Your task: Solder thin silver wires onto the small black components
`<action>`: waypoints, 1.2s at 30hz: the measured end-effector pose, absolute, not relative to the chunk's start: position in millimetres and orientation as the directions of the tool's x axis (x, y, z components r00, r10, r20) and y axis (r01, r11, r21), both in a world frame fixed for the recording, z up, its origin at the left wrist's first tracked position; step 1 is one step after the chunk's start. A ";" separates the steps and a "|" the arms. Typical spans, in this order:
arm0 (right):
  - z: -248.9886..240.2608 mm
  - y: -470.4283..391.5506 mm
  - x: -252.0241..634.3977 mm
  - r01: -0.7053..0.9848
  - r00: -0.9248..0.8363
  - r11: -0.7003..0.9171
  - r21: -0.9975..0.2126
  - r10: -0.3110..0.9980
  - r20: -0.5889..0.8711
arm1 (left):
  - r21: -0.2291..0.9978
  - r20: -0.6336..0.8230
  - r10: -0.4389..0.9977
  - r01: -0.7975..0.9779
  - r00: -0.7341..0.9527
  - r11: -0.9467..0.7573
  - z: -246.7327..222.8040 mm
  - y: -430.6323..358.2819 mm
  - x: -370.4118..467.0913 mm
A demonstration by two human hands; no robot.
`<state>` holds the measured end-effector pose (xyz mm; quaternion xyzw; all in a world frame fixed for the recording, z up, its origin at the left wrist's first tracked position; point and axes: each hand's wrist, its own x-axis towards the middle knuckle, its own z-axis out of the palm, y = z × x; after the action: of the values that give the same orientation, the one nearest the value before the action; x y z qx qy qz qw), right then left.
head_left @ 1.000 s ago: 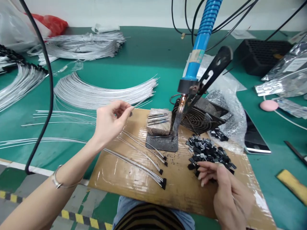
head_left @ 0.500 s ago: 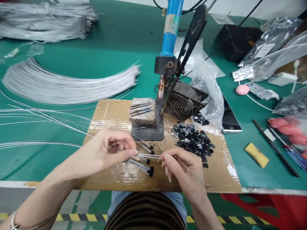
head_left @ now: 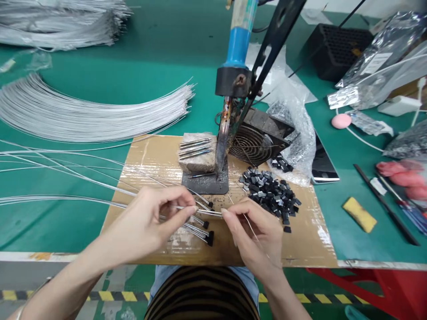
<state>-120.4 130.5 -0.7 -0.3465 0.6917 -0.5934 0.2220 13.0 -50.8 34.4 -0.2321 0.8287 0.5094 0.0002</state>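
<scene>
My left hand (head_left: pixel 163 213) pinches a few thin white wires (head_left: pixel 208 213) between thumb and forefinger, over the cardboard. The same wires' right ends sit in the pinched fingertips of my right hand (head_left: pixel 255 226). A finer silvery wire (head_left: pixel 251 229) runs across my right palm, and its tip sticks up past the fingers. Just below lie wires with black connectors (head_left: pixel 209 238) on their ends. Behind the hands stands a soldering iron (head_left: pixel 223 138) in a holder, tip down beside a block (head_left: pixel 196 162) carrying several metal rods. To the right lies a pile of small black connectors (head_left: pixel 271 191).
A brown cardboard sheet (head_left: pixel 310 240) covers the front of the green table. A large bundle of white wires (head_left: pixel 100 118) fans out at left. Behind the connectors are a black fan (head_left: pixel 253 144) and bubble wrap (head_left: pixel 296 142). A yellow sponge (head_left: pixel 359 214) lies at right.
My right hand's fingers have closed nearer to the left hand on the wires, and both hands sit slightly higher. The view has shifted a little.
</scene>
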 end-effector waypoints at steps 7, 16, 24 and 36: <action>-2.7 128.2 -113.8 -0.318 -0.670 0.045 -0.947 -0.718 0.191 | 0.884 -0.184 -0.423 -0.337 -0.887 0.323 27.7 -14.8 1.8; -2.2 125.8 -113.3 0.134 -0.803 0.001 -0.991 -0.586 -0.109 | 0.940 -0.313 -0.455 -0.341 -0.834 -0.021 33.6 -19.5 -10.6; 1.5 124.4 -107.8 0.442 -0.631 -0.060 -0.895 -0.729 -0.263 | 0.944 -0.284 -0.488 -0.329 -0.825 0.008 31.4 -18.8 -8.7; 0.1 124.0 -105.1 0.453 -0.641 -0.073 -0.889 -0.719 -0.268 | 0.930 -0.267 -0.540 -0.360 -0.799 0.073 32.8 -14.4 -4.8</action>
<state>-105.1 124.0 0.1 -0.1217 0.5467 -0.7223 0.4057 -4.8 -14.4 32.8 -0.3087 0.7289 0.6066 -0.0739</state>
